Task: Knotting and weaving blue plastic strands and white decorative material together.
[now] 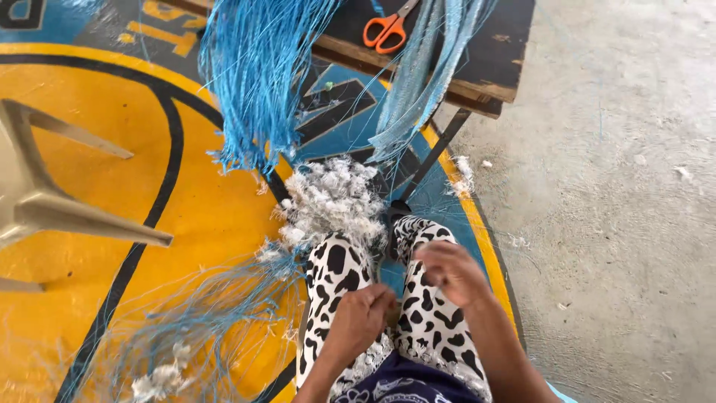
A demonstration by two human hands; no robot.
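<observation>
Both hands sit low over your lap, above the black-and-white spotted trousers (418, 313). Your left hand (363, 315) is curled into a loose fist, fingers folded in toward the palm as if pinching something fine; whatever it holds is too thin to make out, though pale blue strands of netting (209, 321) spread across the floor just beside it, so a thread of that net is a fair guess. Your right hand (453, 272) hovers a little higher over the right knee, fingers bent and drawn together, also closed in a pinch rather than spread; its contents are hidden as well. The two hands are near each other but not touching, which suits working one thin line between them. A heap of white fluffy offcuts (332, 200) lies on the floor just past your knees, probably dropped there within easy reach. Bright blue cords (253, 75) and a paler bundle (418, 82) hang from the edge of the dark worktop (492, 52) ahead, letting the ends fall free toward you. Orange-handled scissors (386, 31) rest on that worktop, well apart from both hands. A beige plastic chair (45, 201) lies tipped on the yellow painted floor (201, 216) to your left.
</observation>
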